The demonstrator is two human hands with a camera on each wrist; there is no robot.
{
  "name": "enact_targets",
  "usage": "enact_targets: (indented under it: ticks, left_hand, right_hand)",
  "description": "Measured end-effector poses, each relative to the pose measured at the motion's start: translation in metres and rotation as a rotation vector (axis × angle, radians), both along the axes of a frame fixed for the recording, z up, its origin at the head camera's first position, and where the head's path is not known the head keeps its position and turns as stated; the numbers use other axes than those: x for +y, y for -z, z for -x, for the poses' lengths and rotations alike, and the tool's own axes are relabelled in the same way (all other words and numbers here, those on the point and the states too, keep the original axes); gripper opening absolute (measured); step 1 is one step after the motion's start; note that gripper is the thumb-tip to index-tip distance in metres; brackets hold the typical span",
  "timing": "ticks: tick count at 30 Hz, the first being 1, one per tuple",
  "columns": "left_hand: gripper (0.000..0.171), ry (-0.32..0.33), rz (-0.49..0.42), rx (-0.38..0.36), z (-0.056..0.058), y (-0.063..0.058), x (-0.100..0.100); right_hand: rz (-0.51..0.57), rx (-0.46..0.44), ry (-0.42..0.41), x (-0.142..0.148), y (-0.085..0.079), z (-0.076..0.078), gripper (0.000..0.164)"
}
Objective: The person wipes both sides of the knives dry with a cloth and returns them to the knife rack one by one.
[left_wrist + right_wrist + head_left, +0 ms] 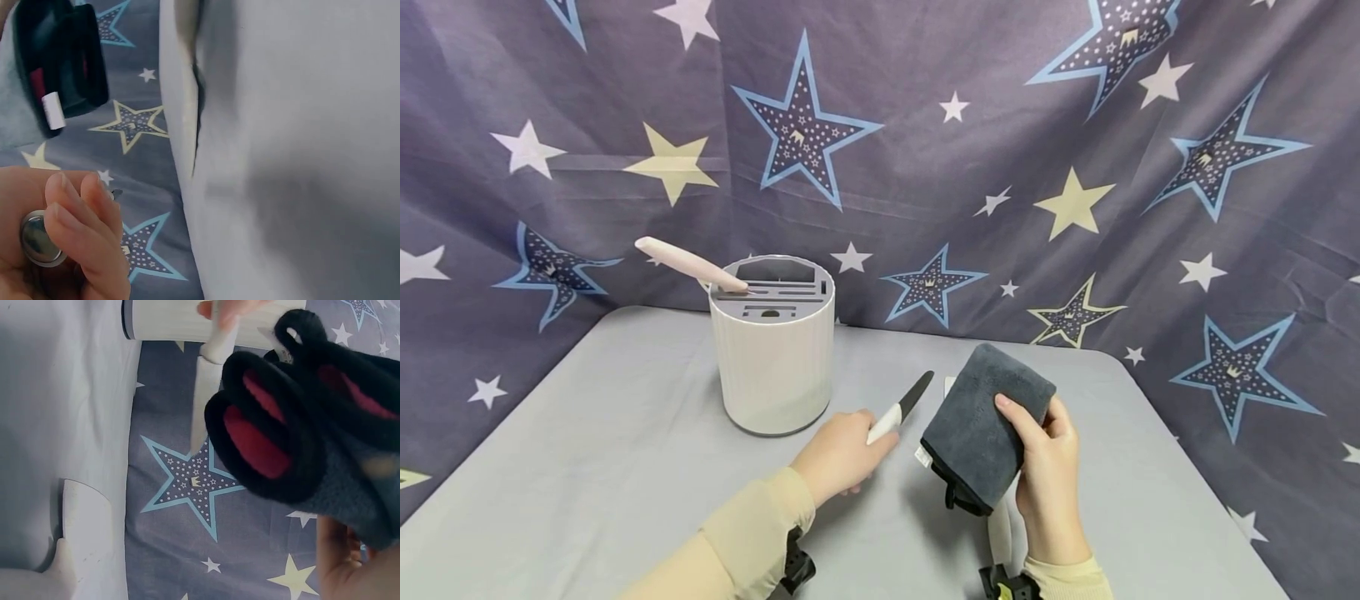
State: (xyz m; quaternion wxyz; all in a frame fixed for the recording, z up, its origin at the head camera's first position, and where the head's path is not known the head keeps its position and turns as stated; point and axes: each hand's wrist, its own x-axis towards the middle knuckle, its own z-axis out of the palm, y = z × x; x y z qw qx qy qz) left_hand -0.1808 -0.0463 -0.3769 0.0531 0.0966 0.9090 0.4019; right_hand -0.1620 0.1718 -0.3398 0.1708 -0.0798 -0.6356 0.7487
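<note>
My left hand [846, 454] grips a small knife [884, 425] by its white handle, its dark blade pointing away over the table. In the left wrist view, the round metal end of the handle [42, 237] shows inside the curled fingers. A folded dark grey cloth [988, 417] with black edging and a white tag is held up by my right hand [1048, 467], thumb on its face. The right wrist view shows red between the folds. Under the cloth lies a cleaver [87, 525], mostly hidden from the head view except its pale handle [999, 533].
A white round knife block [775, 367] with a grey slotted top stands at the back left. A pink-handled knife [688, 262] leans out of one slot. The grey table [625, 417] ends at a star-patterned curtain [925, 167] behind and on both sides.
</note>
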Motion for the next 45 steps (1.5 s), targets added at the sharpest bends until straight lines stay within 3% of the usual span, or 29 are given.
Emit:
enact_targets:
  ticks: [7,17,26,35,45]
  left_hand:
    - [0.028,-0.005,-0.059,0.005,-0.007,-0.009,-0.005]
    - [0.029,-0.018,-0.119,0.004,-0.022,-0.02,-0.015]
    - [0.031,-0.028,-0.109,0.088,-0.035,-0.03,-0.021]
    - [0.027,-0.043,-0.071,0.191,-0.048,-0.03,-0.023]
    - [0.025,-0.056,-0.137,0.172,-0.057,-0.026,-0.026]
  right_hand:
    - [-0.046,0.025,0.054,-0.004,0.0,-0.002,0.033]
    - [-0.135,0.146,0.112,-0.01,-0.002,-0.007,0.033]
    - [-0.3,0.227,0.176,-0.016,-0.001,-0.012,0.033]
    - [-0.408,0.241,0.213,-0.023,0.0,-0.015,0.033]
    - [-0.587,0.424,0.227,-0.027,0.004,-0.011,0.029]
